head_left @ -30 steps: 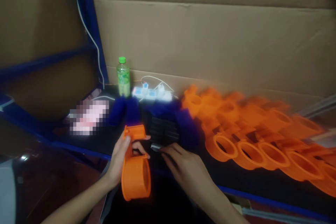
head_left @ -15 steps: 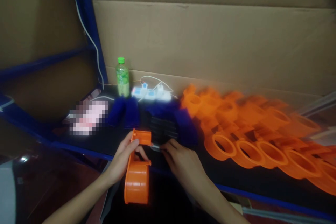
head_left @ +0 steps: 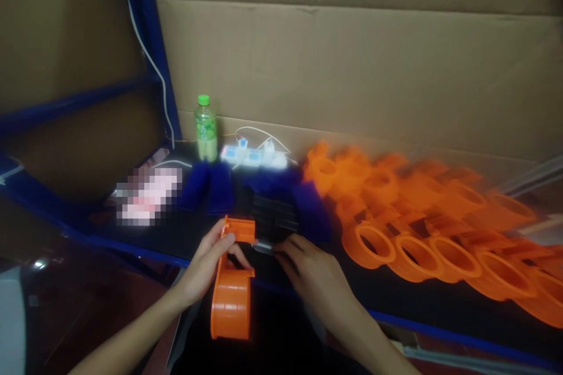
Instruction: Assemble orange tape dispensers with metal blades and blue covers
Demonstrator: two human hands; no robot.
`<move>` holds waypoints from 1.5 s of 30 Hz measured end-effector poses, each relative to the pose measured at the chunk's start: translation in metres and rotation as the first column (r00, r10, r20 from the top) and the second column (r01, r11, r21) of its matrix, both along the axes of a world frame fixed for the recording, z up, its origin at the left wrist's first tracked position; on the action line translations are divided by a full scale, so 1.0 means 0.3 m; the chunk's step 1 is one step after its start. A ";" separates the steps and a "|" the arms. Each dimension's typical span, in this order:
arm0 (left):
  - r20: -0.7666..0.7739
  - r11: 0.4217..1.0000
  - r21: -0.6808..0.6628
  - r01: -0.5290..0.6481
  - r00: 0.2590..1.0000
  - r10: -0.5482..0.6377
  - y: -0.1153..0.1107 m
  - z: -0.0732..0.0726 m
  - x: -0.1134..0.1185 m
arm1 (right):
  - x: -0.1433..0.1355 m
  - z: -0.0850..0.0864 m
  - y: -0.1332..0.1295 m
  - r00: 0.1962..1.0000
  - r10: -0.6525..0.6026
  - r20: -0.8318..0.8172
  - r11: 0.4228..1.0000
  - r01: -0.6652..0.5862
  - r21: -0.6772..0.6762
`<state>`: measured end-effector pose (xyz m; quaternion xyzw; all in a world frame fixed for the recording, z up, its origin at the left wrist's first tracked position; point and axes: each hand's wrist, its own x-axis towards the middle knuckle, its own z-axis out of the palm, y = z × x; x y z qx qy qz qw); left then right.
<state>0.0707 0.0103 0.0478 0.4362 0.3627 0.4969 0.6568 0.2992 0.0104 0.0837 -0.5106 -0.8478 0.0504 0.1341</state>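
Observation:
My left hand (head_left: 211,255) is closed around an orange plastic part (head_left: 231,307), which has a round ring-shaped lower end and a shorter bracket-like upper end. The part is held upright in front of me, just past the table's near edge. On its right, my right hand (head_left: 303,263) pinches a thin light-grey piece (head_left: 263,248). That piece points toward the orange part's upper end; its kind is too blurred to make out, and I cannot tell whether it touches. Just behind lies a stack of dark ribbed pieces (head_left: 275,215).
Rows of similar orange parts (head_left: 373,246) cover the table's right side. Blue pieces (head_left: 220,188) lie behind my hands. At the back stand a green-capped bottle (head_left: 206,135) and a white power strip (head_left: 253,156). A cardboard wall (head_left: 352,70) closes off the rear.
My right hand has shifted slightly to the right with the light-grey piece. The orange part in my left hand has barely moved.

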 end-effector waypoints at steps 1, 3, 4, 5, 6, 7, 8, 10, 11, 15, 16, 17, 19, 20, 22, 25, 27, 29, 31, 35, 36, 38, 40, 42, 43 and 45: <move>-0.004 1.000 0.003 0.003 1.000 -0.003 0.000 -0.001 0.000 | 0.004 -0.001 0.000 1.000 0.003 -0.004 1.000 -0.003 0.000; -0.011 1.000 0.017 0.005 1.000 -0.005 0.002 -0.001 0.000 | 0.012 -0.005 0.000 1.000 0.001 -0.007 1.000 -0.001 0.001; -0.014 1.000 0.025 0.006 1.000 -0.006 0.003 -0.001 0.000 | 0.016 -0.006 0.000 1.000 -0.002 -0.006 1.000 0.002 0.001; -0.017 1.000 0.031 0.005 1.000 -0.005 0.005 -0.001 0.000 | 0.020 -0.007 0.000 1.000 -0.007 -0.006 1.000 0.007 0.001; -0.020 0.999 0.035 0.004 1.000 -0.003 0.005 0.000 0.001 | 0.023 -0.008 0.000 1.000 -0.009 -0.006 1.000 0.010 0.002; -0.023 0.999 0.038 0.005 1.000 -0.004 0.006 0.001 0.001 | 0.027 -0.009 0.001 1.000 -0.011 -0.008 1.000 0.011 0.003; -0.023 0.999 0.039 0.006 1.000 -0.005 0.006 0.002 0.001 | 0.031 -0.009 0.001 1.000 -0.012 -0.012 1.000 0.012 0.006; -0.022 0.999 0.040 0.008 1.000 -0.007 0.004 0.005 0.000 | 0.038 -0.010 0.002 1.000 -0.014 -0.020 1.000 0.015 0.016; -0.021 0.999 0.040 0.006 1.000 -0.005 0.003 0.006 0.000 | 0.042 -0.010 0.003 1.000 -0.012 -0.023 1.000 0.013 0.019; -0.022 0.999 0.036 0.001 1.000 0.000 0.001 0.010 0.002 | 0.056 -0.011 0.002 0.999 -0.015 -0.035 0.999 0.016 0.035; -0.019 0.999 0.035 0.002 1.000 -0.001 0.001 0.009 0.003 | 0.060 -0.012 0.000 0.999 -0.019 -0.036 0.999 0.021 0.040; -0.017 0.999 0.033 0.002 1.000 -0.002 0.001 0.009 0.003 | 0.063 -0.013 -0.003 0.999 -0.025 -0.037 0.999 0.026 0.046; -0.013 1.000 0.022 0.001 1.000 0.000 0.002 0.007 0.005 | 0.071 -0.014 -0.007 0.999 -0.031 -0.038 0.998 0.033 0.054; -0.014 1.000 0.015 -0.002 1.000 0.002 0.002 0.005 0.005 | 0.076 -0.015 -0.009 0.999 -0.034 -0.040 0.998 0.037 0.059; -0.014 1.000 0.004 -0.009 1.000 0.009 0.004 0.003 0.004 | 0.088 -0.015 -0.011 0.998 -0.039 -0.048 0.997 0.042 0.070; -0.010 1.000 -0.008 -0.010 1.000 0.010 0.005 0.003 0.003 | 0.115 -0.007 -0.015 0.996 -0.052 -0.068 0.996 0.057 0.071; -0.009 1.000 -0.008 -0.008 1.000 0.008 0.005 0.006 0.003 | 0.135 0.011 -0.021 0.992 -0.076 -0.097 0.996 0.080 0.042; -0.014 1.000 0.000 -0.006 1.000 0.006 0.005 0.008 0.003 | 0.149 0.041 -0.030 0.982 -0.104 -0.159 0.995 0.103 -0.019; -0.025 1.000 0.012 -0.003 1.000 0.003 0.004 0.009 0.003 | 0.149 0.081 -0.038 0.957 -0.127 -0.261 0.988 0.100 -0.114; -0.039 0.999 0.034 0.004 0.999 -0.003 0.003 0.008 0.003 | 0.105 0.156 -0.026 0.879 -0.156 -0.451 0.941 -0.007 -0.338; -0.040 0.999 0.042 0.009 0.999 -0.008 0.003 0.009 0.003 | 0.089 0.169 -0.016 0.865 -0.161 -0.475 0.925 -0.035 -0.379; -0.041 0.998 0.058 0.035 0.999 -0.033 0.001 0.011 0.003 | 0.059 0.186 0.007 0.845 -0.173 -0.505 0.901 -0.072 -0.428; -0.041 0.995 0.074 0.066 0.997 -0.063 0.000 0.012 0.003 | 0.036 0.194 0.031 0.833 -0.181 -0.523 0.885 -0.094 -0.456; -0.035 0.993 0.083 0.086 0.996 -0.083 -0.001 0.011 0.001 | 0.022 0.197 0.049 0.827 -0.184 -0.531 0.869 -0.116 -0.482; -0.031 0.993 0.084 0.088 0.996 -0.085 0.000 0.011 0.000 | 0.018 0.199 0.055 0.825 -0.185 -0.533 0.862 -0.124 -0.492; -0.022 0.992 0.081 0.092 0.996 -0.090 0.000 0.011 -0.002 | 0.014 0.202 0.061 0.823 -0.190 -0.535 0.854 -0.130 -0.503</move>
